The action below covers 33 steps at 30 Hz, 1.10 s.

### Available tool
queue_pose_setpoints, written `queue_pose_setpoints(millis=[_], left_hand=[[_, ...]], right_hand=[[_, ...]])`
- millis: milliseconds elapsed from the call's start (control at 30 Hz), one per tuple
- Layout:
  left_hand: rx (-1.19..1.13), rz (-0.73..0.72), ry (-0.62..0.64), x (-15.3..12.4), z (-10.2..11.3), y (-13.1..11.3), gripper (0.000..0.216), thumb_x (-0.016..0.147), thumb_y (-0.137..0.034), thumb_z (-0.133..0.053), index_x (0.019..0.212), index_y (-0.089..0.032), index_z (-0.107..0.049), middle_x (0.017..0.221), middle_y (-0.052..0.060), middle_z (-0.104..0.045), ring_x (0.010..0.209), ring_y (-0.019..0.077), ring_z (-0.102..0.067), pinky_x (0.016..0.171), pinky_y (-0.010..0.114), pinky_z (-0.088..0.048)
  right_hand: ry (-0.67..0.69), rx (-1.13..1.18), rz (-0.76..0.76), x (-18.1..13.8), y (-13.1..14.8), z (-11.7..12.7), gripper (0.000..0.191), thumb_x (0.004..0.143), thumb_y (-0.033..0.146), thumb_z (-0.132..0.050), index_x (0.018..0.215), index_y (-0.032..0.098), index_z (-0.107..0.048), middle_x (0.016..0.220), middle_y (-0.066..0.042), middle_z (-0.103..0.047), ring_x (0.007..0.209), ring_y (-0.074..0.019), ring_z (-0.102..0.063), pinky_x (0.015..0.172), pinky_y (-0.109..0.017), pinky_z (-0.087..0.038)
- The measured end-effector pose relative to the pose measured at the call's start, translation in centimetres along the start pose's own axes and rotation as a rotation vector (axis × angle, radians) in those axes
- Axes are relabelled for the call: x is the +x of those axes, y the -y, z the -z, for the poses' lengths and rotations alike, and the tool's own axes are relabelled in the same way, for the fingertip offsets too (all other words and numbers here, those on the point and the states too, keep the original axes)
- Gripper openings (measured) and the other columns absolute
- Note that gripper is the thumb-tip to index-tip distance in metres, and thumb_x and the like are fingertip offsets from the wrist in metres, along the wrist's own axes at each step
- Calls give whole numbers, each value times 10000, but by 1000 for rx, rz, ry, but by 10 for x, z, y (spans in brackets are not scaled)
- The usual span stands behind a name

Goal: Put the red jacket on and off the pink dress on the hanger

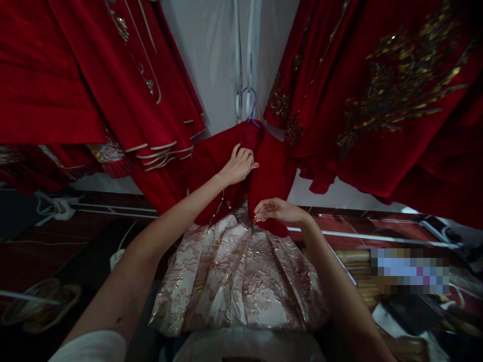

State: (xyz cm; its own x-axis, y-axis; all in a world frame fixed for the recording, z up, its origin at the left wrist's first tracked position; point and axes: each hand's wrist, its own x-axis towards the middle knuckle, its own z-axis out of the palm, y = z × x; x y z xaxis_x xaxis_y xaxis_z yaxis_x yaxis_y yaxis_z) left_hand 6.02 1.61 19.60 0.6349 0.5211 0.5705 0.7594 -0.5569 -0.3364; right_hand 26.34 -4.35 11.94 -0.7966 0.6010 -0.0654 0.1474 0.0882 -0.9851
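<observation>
A red jacket hangs on a purple hanger in front of me, above a pleated pink and gold brocade skirt. My left hand is closed on the jacket's front edge just below the collar, beside a small beaded ornament. Lower down, my right hand pinches the front edge near the hem, where a gold beaded ornament shows at the fingertips. A string of beads dangles on the jacket's left side. The fingertips of my left hand are partly hidden.
Red garments with pale piping hang at the left, and red ones with gold embroidery at the right. Behind the hanger stand white metal rails. A white rack bar runs low on the right. A clear plastic container lies at lower left.
</observation>
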Motion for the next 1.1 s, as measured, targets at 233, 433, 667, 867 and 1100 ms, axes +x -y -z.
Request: queue_pose_setpoints(millis=[233,433,667,867,1100], left_hand=[[-128,-66,96,2,-2,5,228,904,-149,-345,1021,-123,-539,837,69,-622,937,210,-601,1140,559,-74],[-175,-58,74,-2,0,7,274,859,-94,-383,1036,-195,-567,773,16,-611,858,168,-611,1148,519,-134],[-342,-21,-47,-12,5,21,248,872,-141,-432,995,-250,-618,824,8,-631,821,136,-580,1126,464,-213],[-246,38,-45,-15,4,22,327,929,-200,-291,910,-183,-616,763,42,-612,815,160,-581,1126,464,-195],[-287,125,-113,-10,4,19,313,921,-225,-303,1040,-152,-583,765,52,-640,768,171,-607,1087,463,-232]], right_hand=[[-27,38,-1,2,-3,1,288,750,349,-692,951,155,-619,896,-38,-671,811,-114,-621,822,-303,-478],[-41,39,-12,-1,0,-1,320,745,390,-688,955,163,-606,880,-32,-653,790,-113,-605,811,-310,-491],[-377,-68,112,23,9,7,336,724,401,-684,951,178,-575,920,-54,-621,836,-140,-581,822,-333,-486],[-908,-37,374,69,51,24,265,728,388,-612,892,191,-544,965,-67,-615,869,-163,-579,841,-364,-498],[-1009,-28,497,77,66,22,205,785,362,-527,914,202,-524,985,-69,-610,906,-159,-592,849,-342,-509]])
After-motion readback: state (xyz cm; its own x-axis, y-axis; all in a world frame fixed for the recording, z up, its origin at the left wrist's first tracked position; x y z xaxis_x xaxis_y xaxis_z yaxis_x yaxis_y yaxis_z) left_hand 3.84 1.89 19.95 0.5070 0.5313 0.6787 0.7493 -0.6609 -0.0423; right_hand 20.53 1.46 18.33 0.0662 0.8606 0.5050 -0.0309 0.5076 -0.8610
